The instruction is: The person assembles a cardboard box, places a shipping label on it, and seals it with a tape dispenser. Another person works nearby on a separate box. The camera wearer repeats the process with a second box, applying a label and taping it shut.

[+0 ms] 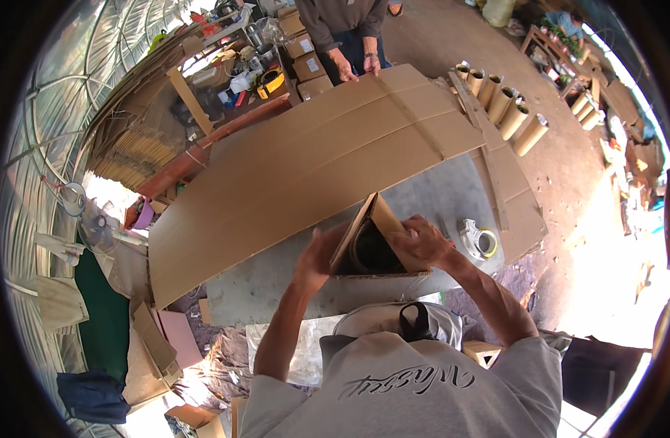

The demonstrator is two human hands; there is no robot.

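Note:
A triangular cardboard box (388, 220) is on the grey tabletop (269, 293) in front of me, its open end facing me. The inside is dark, and a curved rim shows in it. My left hand (318, 256) presses the box's left side, thumb up, with some fingers hidden behind it. On the opposite side, my right hand (424, 241) grips the right panel. Just beyond the box lies a long creased cardboard sheet (291, 180) with a strip of tape across it. A tape dispenser (478, 240) rests on the table to the right of my right hand.
Across the table a person's hands (358, 67) touch the sheet's far edge. Several cardboard tubes (514, 121) stand on the floor at right. More flat cardboard (510, 191) lies at the table's right end. A cluttered bench (242, 117) stands far left, beside stacked cartons (307, 65).

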